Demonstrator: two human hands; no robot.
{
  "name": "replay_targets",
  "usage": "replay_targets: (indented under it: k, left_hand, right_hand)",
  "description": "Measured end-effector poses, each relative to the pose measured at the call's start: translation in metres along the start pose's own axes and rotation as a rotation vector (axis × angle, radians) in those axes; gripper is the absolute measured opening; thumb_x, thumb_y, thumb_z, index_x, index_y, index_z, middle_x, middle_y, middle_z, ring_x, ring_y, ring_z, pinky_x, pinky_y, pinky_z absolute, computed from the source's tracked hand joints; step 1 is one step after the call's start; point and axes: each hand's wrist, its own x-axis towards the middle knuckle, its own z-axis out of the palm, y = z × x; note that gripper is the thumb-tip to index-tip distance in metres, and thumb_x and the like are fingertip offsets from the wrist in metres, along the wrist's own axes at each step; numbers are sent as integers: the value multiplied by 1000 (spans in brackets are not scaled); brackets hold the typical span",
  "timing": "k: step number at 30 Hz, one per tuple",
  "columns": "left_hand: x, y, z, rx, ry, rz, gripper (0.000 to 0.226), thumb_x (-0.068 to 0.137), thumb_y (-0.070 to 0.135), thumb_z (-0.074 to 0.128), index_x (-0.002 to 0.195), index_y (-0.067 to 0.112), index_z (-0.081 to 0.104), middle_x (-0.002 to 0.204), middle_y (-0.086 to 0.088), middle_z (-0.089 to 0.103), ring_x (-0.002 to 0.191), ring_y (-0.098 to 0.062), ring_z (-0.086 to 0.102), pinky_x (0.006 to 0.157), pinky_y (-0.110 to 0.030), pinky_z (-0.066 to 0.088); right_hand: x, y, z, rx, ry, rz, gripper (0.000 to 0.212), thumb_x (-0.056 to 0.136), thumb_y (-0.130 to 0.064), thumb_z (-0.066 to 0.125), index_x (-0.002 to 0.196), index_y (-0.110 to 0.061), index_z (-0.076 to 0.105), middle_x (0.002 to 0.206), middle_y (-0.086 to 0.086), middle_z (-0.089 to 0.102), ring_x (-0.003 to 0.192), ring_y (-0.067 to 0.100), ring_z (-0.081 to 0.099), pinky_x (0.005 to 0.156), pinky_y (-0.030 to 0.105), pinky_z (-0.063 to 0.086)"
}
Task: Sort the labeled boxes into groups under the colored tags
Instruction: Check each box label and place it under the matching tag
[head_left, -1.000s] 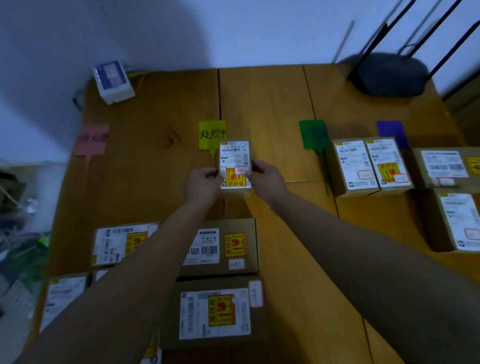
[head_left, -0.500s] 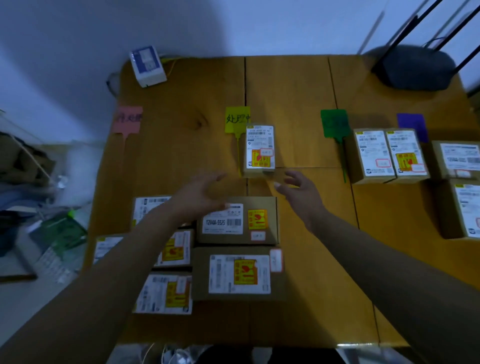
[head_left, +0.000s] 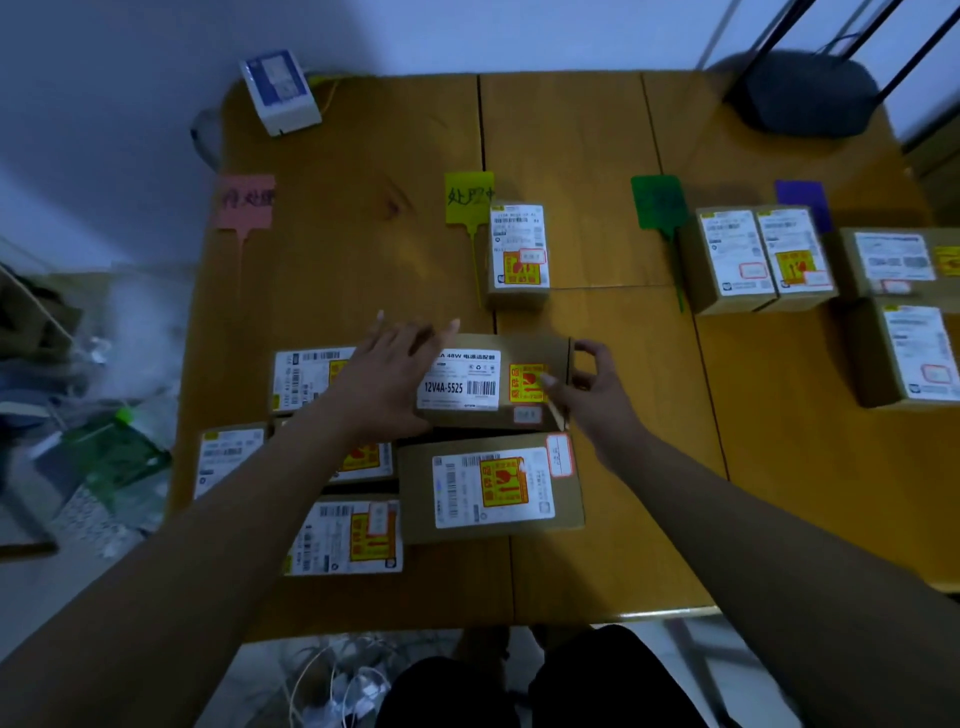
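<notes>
Where the unsorted boxes are clustered on the near half of the wooden table (head_left: 363, 270), the 12V4A-5525 box (head_left: 462, 387) is located at the far right of the cluster. It lies flat, with its printed label and yellow sticker facing up. Its right end is held by the right hand (head_left: 597, 400): the thumb is laid on the top face at the yellow sticker, and the fingers are curled round the end. The left hand (head_left: 384, 374) is positioned over the left end of the same box with fingers straight and spread. Contact cannot be confirmed, as the fingertips are blurred.

Just beside this box, on its near side, a larger labelled box (head_left: 491, 488) is placed. To the left, four further labelled boxes (head_left: 306, 376) are laid flat, partly covered by the left forearm.

Four tags are set in a row across the middle of the table, from left to right: pink tag (head_left: 245, 200), yellow tag (head_left: 469, 197), green tag (head_left: 657, 200) and purple tag (head_left: 800, 195). One small box (head_left: 519, 249) is set just right of the yellow tag's stem. Two touching boxes (head_left: 732, 254) are stood just right of the green tag, and the right-hand one covers the purple tag's near edge. Two more boxes (head_left: 898, 260) are seen at the right edge of the view.

A white carton (head_left: 280, 91) is located at the far left corner, and a dark rounded object (head_left: 810, 93) with black rods at the far right corner.
</notes>
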Motion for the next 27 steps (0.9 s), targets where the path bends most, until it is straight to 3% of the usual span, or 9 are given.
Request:
replay_targets:
  k: [3,7,10,12,16,20,27]
  left_hand:
    - [-12,3,-14,-121,148,35,130,66,54,78,165,29,-2,160,-8,24,152,-29,26,125,-62,15]
    - [-25,10,-53,-697,345,17,123,70,36,86,163,43,5,170,8,9,156,-22,22,115,-49,40]
    - [-37,27,-94,-1251,522,-213,104,79,31,88,156,56,23,166,17,27,132,-12,58,98,-32,57]
    - [-42,40,-122,-1406,638,-339,81,85,30,81,151,50,40,153,17,48,118,-11,68,87,-29,62]
    - [-54,56,-166,-1540,691,-309,52,94,22,74,143,26,58,132,1,71,118,-19,71,94,-36,61]
    - [-65,72,-191,-1541,750,-249,29,95,19,71,121,33,71,120,4,76,112,-19,73,92,-35,61]
    - [-73,82,-199,-1569,754,-269,28,95,17,70,115,36,76,119,6,76,111,-18,74,88,-33,62]
  right_hand:
    - [-11,-18,-11,17,6,-84,58,92,-18,79,142,-31,52,127,11,70,114,26,71,82,38,64]
    - [-28,-75,-26,44,-10,-196,56,91,-20,80,143,-24,57,130,18,70,118,32,71,92,52,63]
    - [-45,-123,-31,72,-24,-267,50,91,-19,80,138,-19,61,127,21,71,116,34,73,85,46,65]
    - [-59,-150,-32,84,-41,-307,50,90,-21,82,135,-19,62,123,19,75,112,31,76,81,41,65]
    - [-85,-193,-37,86,-106,-378,46,90,-28,82,133,-22,67,118,9,79,109,26,77,77,34,64]
    - [-99,-216,-46,95,-138,-409,51,95,-27,77,143,-20,63,130,9,74,119,25,73,87,39,63]
    - [-108,-225,-54,95,-195,-427,48,98,-23,72,144,-18,62,131,13,73,120,27,72,82,33,62]
